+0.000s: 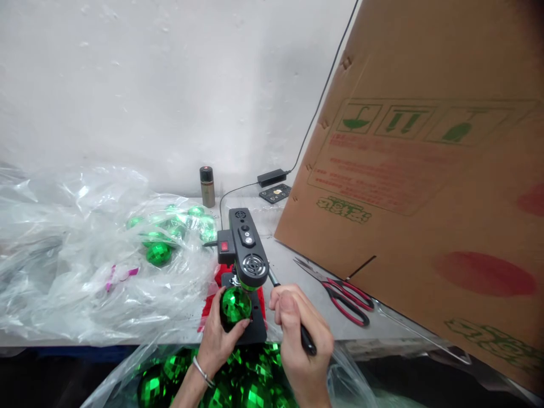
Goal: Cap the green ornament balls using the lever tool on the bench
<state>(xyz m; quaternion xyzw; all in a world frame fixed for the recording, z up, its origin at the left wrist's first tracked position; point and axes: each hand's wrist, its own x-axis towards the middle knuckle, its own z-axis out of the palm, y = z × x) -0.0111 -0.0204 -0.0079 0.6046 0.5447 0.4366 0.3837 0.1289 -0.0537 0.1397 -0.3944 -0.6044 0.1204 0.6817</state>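
At the table's near edge, the left hand (221, 334) cups a faceted, glossy green ball (235, 305) under a black machine (246, 255), while the right hand (304, 340) grips a slim black lever (306, 339).

Bumpy white wall (170, 85) straight ahead of the hands (217, 337), pale grey desk (293, 266) under them, huge cardboard sheet (425, 198) leaning on their right.

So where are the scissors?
In the head view, the red-handled scissors lie on the table, right of the black machine, beside the cardboard box.
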